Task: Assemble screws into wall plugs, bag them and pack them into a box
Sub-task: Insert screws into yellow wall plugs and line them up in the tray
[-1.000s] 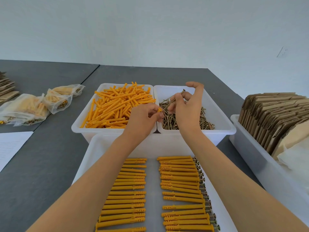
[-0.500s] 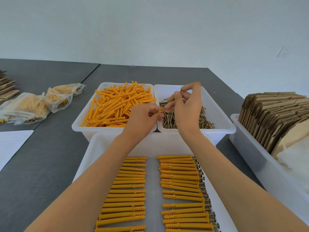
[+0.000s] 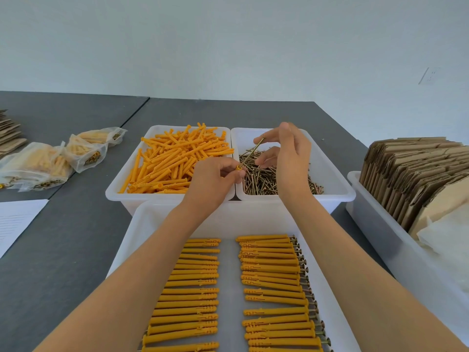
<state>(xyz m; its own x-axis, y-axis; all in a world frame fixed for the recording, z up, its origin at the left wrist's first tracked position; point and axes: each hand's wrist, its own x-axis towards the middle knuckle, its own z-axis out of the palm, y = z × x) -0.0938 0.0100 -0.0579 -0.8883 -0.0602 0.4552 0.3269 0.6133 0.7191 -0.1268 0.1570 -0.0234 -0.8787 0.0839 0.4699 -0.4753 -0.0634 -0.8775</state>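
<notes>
Your left hand (image 3: pixel 215 179) grips one orange plastic wall plug (image 3: pixel 237 168), only its open end showing past the curled fingers (image 3: pixel 229 163); your right hand (image 3: pixel 289 158) pinches a long brass-coloured screw (image 3: pixel 251 153) near its head between thumb and forefinger, the tip meeting the plug's mouth above the seam between the two rear bins. Assembly, as judged from the layout, is partway done. The near white plastic tray (image 3: pixel 228 219) holds two columns: a right column of plugs with screws already inserted (image 3: pixel 272 280), their heads protruding on the right, and a left column of orange plugs (image 3: pixel 193 288) whose screw ends, if any, lie behind your left forearm, so their state cannot be told. The white bin of loose orange plugs (image 3: pixel 177 161) is well filled and the white bin of loose screws (image 3: pixel 269 179) is well stocked, so many pairs probably remain. Bagging has begun: several clear plastic bags of finished sets (image 3: pixel 50 161) lie on the grey table (image 3: pixel 76 237) to the left. Boxing appears largely ahead: flat brown cardboard boxes (image 3: pixel 411 174) stand on edge in the white crate (image 3: pixel 375 224) at the right, unfolded.
</notes>
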